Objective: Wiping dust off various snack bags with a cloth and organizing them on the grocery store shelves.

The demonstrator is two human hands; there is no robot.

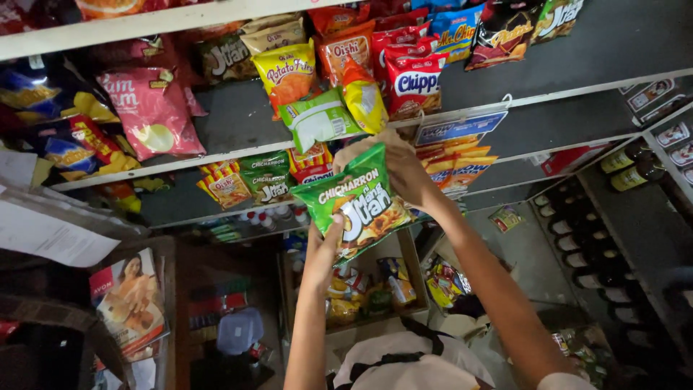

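I hold a green snack bag (359, 202) up in front of the shelves. My left hand (324, 249) grips its lower left edge. My right hand (398, 167) holds its top edge, just below the middle shelf rail. Directly above hang a light green packet (315, 120) and a yellow packet (364, 97), side by side on the shelf front. Similar small green packets (266, 178) sit on the lower shelf to the left.
Grey shelves (238, 115) carry many snack bags: pink (153, 110), yellow (287, 71), red (413, 78). A cardboard box (413, 278) of packets stands below. Dark bottles (586, 256) line racks at the right. A magazine (130, 300) lies lower left.
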